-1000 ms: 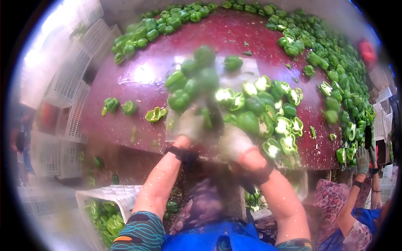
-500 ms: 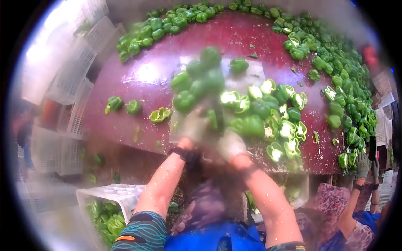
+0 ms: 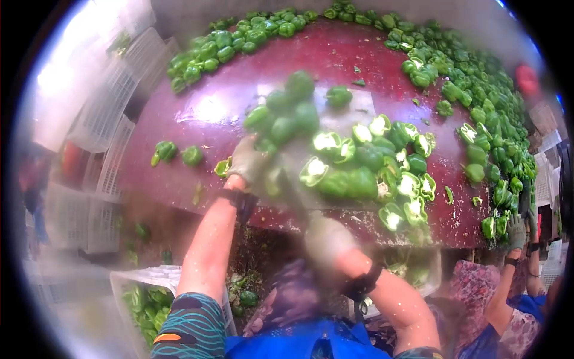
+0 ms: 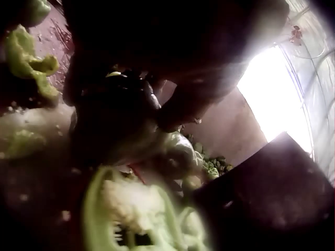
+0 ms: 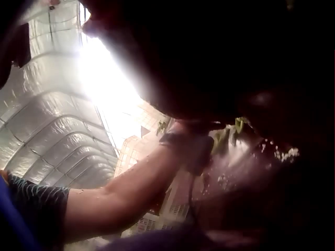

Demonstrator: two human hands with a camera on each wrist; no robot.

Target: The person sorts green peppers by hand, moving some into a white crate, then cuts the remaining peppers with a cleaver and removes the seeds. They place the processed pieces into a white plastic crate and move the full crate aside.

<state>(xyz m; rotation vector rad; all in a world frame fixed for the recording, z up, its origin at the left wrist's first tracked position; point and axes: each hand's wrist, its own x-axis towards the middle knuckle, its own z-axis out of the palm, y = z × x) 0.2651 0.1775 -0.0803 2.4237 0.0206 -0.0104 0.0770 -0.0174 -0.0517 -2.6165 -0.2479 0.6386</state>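
Note:
My gloved left hand (image 3: 248, 161) reaches to the near left edge of a small pile of whole green peppers (image 3: 284, 113). Its fingers curl round a green pepper (image 3: 266, 143) there; in the left wrist view the hand is mostly in shadow. Below it in that view lies a cut pepper half (image 4: 136, 209) with pale seeds. My gloved right hand (image 3: 326, 239) is close to the table's near edge, fingers curled round a knife whose narrow dark blade (image 3: 301, 200) points up and away, blurred. A fresh-cut half (image 3: 314, 170) lies beside the heap of cut peppers (image 3: 388, 173).
Whole peppers (image 3: 484, 107) line the far and right edges of the red table (image 3: 197, 137). A white crate of peppers (image 3: 143, 299) stands at lower left, with stacked crates (image 3: 101, 102) beyond. Another person's gloved hands (image 3: 517, 230) work at the right.
The hands were close together with a pepper between them; the left has moved up and left to the pile, the right down toward my body. A cut half now lies by the heap.

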